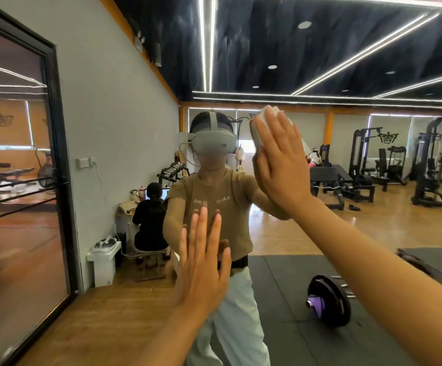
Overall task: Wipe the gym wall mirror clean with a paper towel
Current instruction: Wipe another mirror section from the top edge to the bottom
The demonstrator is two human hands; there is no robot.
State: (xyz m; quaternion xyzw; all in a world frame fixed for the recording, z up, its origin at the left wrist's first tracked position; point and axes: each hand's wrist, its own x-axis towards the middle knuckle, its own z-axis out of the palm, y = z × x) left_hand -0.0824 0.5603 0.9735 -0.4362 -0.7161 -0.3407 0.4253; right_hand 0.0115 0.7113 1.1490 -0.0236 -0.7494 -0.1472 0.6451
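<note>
My right hand (278, 159) is up high on the mirror (346, 207), fingers straight and spread, palm pressing a wadded white paper towel (260, 122) flat vs the glass. Towel sits under my fingertips and pokes out at the top and left edge of the hand; the rest is hidden behind my palm. It's at about head height of my reflection (214, 196), just right of the reflected headset (212, 143).

My left hand (202, 257) is lower and nearer the centre, also flat on the glass, fingers straight and close together pointing up, thumb out to the right. It holds nothing. Its reflected fingertips meet mine at the glass.

Mirror fills most of the view ahead. In it: me in a tan tee and pale trousers, a barbell plate (329, 299) w/ a purple hub lying on a dark floor mat (293, 326) at lower right, gym machines (431, 165) far right on the wood floor, a seated person in black (149, 220) at a worktop (128, 207) by the left wall, a white box (103, 262) near them. Black-framed glass door (53, 154) stands at far left. Dark ceiling w/ light strips (206, 43) overhead.
</note>
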